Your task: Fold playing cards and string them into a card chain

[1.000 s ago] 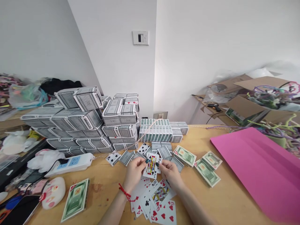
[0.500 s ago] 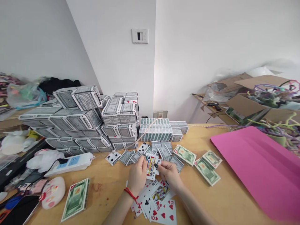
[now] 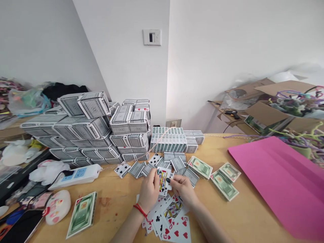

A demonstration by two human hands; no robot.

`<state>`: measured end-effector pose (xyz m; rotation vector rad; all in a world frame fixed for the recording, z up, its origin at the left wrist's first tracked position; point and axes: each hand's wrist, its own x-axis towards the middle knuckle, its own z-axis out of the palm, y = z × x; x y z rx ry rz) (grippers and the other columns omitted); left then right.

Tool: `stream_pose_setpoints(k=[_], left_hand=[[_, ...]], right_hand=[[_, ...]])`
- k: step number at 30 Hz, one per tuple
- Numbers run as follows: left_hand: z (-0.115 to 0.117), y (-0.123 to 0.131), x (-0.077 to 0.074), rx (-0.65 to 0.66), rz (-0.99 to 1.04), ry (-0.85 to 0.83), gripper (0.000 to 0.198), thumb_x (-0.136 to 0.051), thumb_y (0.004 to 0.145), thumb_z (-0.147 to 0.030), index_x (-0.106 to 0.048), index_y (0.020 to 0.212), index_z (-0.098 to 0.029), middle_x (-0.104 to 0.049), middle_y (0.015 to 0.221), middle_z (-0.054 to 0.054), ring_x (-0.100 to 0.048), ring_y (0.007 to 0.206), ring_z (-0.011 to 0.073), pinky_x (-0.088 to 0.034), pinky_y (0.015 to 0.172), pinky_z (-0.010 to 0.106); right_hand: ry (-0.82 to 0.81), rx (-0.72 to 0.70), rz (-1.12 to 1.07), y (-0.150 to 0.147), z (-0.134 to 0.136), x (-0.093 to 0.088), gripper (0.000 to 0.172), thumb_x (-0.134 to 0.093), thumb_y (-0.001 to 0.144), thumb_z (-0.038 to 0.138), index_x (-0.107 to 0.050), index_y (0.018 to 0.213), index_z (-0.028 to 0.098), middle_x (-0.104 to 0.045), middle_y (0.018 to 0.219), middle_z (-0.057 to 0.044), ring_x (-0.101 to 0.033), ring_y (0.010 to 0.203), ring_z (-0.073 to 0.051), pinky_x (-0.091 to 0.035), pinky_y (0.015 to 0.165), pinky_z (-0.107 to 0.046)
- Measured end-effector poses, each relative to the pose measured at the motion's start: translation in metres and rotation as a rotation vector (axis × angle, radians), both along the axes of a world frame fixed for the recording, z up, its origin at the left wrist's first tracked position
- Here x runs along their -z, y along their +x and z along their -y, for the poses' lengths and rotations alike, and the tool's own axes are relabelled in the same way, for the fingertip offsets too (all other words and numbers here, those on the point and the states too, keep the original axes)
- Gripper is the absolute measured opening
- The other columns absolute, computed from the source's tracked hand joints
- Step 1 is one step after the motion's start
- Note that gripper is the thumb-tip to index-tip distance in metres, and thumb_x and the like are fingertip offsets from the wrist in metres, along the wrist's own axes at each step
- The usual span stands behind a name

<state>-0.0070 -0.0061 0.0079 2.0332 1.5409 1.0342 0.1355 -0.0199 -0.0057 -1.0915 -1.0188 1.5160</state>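
My left hand point(image 3: 149, 193) and my right hand point(image 3: 184, 189) both pinch a jack of clubs playing card point(image 3: 163, 181), held upright just above the wooden table point(image 3: 118, 209). A red string is tied round my left wrist. Under my hands lies a loose spread of face-up cards point(image 3: 170, 219), hearts and clubs among them. Beyond the fingertips lie several scattered cards point(image 3: 141, 168), some face down with grey patterned backs.
Stacked grey card boxes point(image 3: 88, 130) fill the back left, with a row of green decks point(image 3: 169, 141) beside them. Play-money bundles point(image 3: 224, 185) lie right, another point(image 3: 82, 214) lies front left. A pink sheet point(image 3: 280, 182) covers the right side. A power strip point(image 3: 76, 175) sits at left.
The card has been turned more edge-on and narrower between my fingers, and my left hand has closed in over it. The rest of the table is unchanged.
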Motion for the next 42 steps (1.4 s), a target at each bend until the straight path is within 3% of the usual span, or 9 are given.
stream_pose_setpoints(k=[3, 9, 13, 20, 28, 32, 38, 42], left_hand=[[0.001, 0.001, 0.002, -0.008, -0.005, -0.007, 0.017, -0.029, 0.086, -0.024, -0.044, 0.081, -0.020, -0.040, 0.050, -0.006, -0.044, 0.044, 0.0116, -0.029, 0.045, 0.021], [0.001, 0.002, 0.002, -0.045, -0.029, 0.050, 0.024, -0.030, 0.085, -0.023, -0.032, 0.061, -0.021, -0.033, 0.045, -0.007, -0.040, 0.039, 0.0098, -0.026, 0.043, 0.020], [-0.001, 0.005, 0.004, -0.093, -0.042, 0.086, 0.024, -0.032, 0.085, -0.023, -0.032, 0.061, -0.021, -0.037, 0.045, -0.006, -0.043, 0.040, 0.0102, -0.027, 0.042, 0.020], [-0.001, 0.005, 0.013, -0.194, -0.104, 0.205, 0.020, -0.031, 0.085, -0.024, -0.044, 0.070, -0.021, -0.050, 0.049, -0.002, -0.052, 0.044, 0.0135, -0.031, 0.042, 0.021], [0.015, 0.017, 0.013, -0.117, -0.289, 0.377, 0.017, -0.032, 0.086, -0.019, -0.048, 0.080, -0.018, -0.054, 0.051, 0.001, -0.055, 0.046, 0.0150, -0.032, 0.045, 0.024], [0.016, 0.013, 0.014, -0.086, -0.284, 0.352, 0.017, -0.031, 0.085, -0.019, -0.046, 0.077, -0.019, -0.050, 0.049, 0.000, -0.052, 0.045, 0.0148, -0.031, 0.045, 0.024], [0.004, 0.000, 0.006, -0.128, 0.025, 0.081, 0.017, -0.031, 0.085, -0.023, -0.035, 0.068, -0.021, -0.038, 0.049, -0.005, -0.044, 0.042, 0.0120, -0.029, 0.042, 0.021], [0.002, -0.005, 0.004, -0.069, 0.103, 0.031, 0.019, -0.031, 0.084, -0.025, -0.034, 0.066, -0.022, -0.035, 0.049, -0.006, -0.040, 0.042, 0.0111, -0.030, 0.043, 0.020]], right_hand=[[-0.009, 0.010, 0.009, 0.000, 0.000, 0.000, 0.035, -0.061, 0.066, 0.047, -0.051, 0.057, 0.015, -0.030, 0.034, 0.010, -0.018, 0.033, -0.003, -0.009, 0.036, -0.020], [-0.006, 0.028, 0.007, -0.003, 0.000, -0.002, 0.035, -0.060, 0.066, 0.048, -0.049, 0.057, 0.016, -0.031, 0.033, 0.010, -0.019, 0.032, -0.003, -0.011, 0.036, -0.019], [-0.014, 0.051, 0.033, -0.005, 0.001, -0.007, 0.037, -0.059, 0.065, 0.051, -0.049, 0.057, 0.016, -0.029, 0.035, 0.010, -0.018, 0.032, -0.003, -0.011, 0.035, -0.019], [0.014, -0.036, 0.083, -0.004, 0.001, -0.010, 0.039, -0.052, 0.071, 0.052, -0.058, 0.073, 0.013, -0.031, 0.038, 0.009, -0.017, 0.032, -0.003, -0.012, 0.033, -0.018], [0.092, 0.142, 0.137, -0.016, 0.007, -0.009, 0.036, -0.052, 0.072, 0.050, -0.059, 0.073, 0.015, -0.046, 0.052, 0.003, -0.034, 0.044, -0.008, -0.027, 0.040, -0.019], [0.128, 0.197, 0.156, -0.017, 0.010, -0.010, 0.034, -0.051, 0.074, 0.049, -0.055, 0.073, 0.016, -0.048, 0.053, 0.002, -0.036, 0.044, -0.009, -0.027, 0.041, -0.020], [0.005, -0.118, -0.078, 0.002, 0.004, -0.008, 0.035, -0.049, 0.077, 0.049, -0.046, 0.062, 0.018, -0.033, 0.030, 0.010, -0.015, 0.027, -0.004, -0.011, 0.034, -0.019], [-0.067, -0.195, -0.283, 0.005, 0.003, -0.002, 0.035, -0.055, 0.074, 0.048, -0.045, 0.060, 0.018, -0.032, 0.026, 0.011, -0.015, 0.026, -0.003, -0.013, 0.036, -0.020]])
